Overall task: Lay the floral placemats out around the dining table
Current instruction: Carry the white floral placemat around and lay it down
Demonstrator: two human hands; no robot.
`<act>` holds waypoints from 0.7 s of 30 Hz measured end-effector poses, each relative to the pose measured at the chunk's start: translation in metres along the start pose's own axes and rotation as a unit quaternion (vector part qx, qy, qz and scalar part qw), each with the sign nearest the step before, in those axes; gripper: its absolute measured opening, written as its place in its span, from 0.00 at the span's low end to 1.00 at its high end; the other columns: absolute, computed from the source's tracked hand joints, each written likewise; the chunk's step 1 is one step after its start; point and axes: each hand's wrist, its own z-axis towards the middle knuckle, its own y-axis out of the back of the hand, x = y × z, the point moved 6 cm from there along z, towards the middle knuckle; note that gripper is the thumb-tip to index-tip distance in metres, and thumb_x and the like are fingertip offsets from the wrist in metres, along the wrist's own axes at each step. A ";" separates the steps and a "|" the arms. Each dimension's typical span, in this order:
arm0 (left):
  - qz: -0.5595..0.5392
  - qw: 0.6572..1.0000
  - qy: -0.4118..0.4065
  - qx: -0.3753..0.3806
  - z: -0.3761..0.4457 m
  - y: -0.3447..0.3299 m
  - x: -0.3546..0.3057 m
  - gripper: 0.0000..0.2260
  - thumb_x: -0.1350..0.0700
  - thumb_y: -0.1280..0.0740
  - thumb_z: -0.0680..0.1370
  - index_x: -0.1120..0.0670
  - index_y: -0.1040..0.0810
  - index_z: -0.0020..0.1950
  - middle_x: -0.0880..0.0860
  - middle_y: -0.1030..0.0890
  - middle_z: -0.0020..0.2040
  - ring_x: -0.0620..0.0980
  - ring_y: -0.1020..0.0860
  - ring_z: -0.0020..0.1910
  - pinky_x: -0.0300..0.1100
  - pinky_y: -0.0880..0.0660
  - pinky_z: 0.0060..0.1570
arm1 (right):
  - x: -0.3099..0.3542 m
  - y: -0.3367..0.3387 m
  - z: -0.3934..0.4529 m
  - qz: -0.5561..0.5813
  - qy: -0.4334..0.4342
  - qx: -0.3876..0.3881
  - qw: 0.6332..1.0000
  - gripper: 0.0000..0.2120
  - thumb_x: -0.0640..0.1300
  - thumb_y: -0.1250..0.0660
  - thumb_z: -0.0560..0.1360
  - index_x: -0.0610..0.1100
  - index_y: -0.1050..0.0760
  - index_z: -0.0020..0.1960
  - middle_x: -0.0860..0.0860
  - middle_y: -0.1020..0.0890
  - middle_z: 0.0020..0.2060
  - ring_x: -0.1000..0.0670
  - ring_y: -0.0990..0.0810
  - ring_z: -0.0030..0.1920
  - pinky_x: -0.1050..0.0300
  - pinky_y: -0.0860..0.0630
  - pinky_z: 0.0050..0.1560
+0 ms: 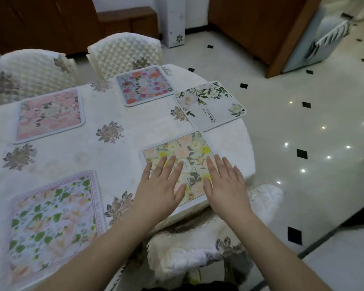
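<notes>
The dining table [118, 131] is round and covered by a white cloth printed with grey-brown flower motifs; all positions below are given relative to it. Two chairs [122, 53] with quilted cream covers stand at its far side, and a third covered chair [198, 253] is tucked under its near edge. Five floral placemats lie flat on the cloth, apart from one another. The green-leaf placemat [51, 223], with a pink lettered border, lies at the near left. The pink placemat [49, 115] lies at the far left. The yellow-flower placemat [183, 156] lies at the near right edge. The white placemat [210, 105], with green sprigs and the word "Beautiful", lies at the far right edge and overhangs it slightly. The blue placemat [144, 85], with red and pink blooms, lies at the far side. The left hand [162, 185] and right hand [225, 183] rest palm-down on the yellow-flower placemat, fingers extended and spread, gripping nothing.
</notes>
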 end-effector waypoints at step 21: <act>-0.020 0.994 -0.111 -0.011 0.076 0.023 -0.056 0.36 0.37 0.71 0.74 0.46 0.58 0.81 0.49 0.57 0.81 0.50 0.59 0.80 0.54 0.60 0.77 | -0.070 0.039 -0.011 -0.037 -0.105 -0.027 0.993 0.34 0.58 0.68 0.75 0.50 0.52 0.80 0.50 0.49 0.80 0.48 0.52 0.79 0.49 0.54 0.76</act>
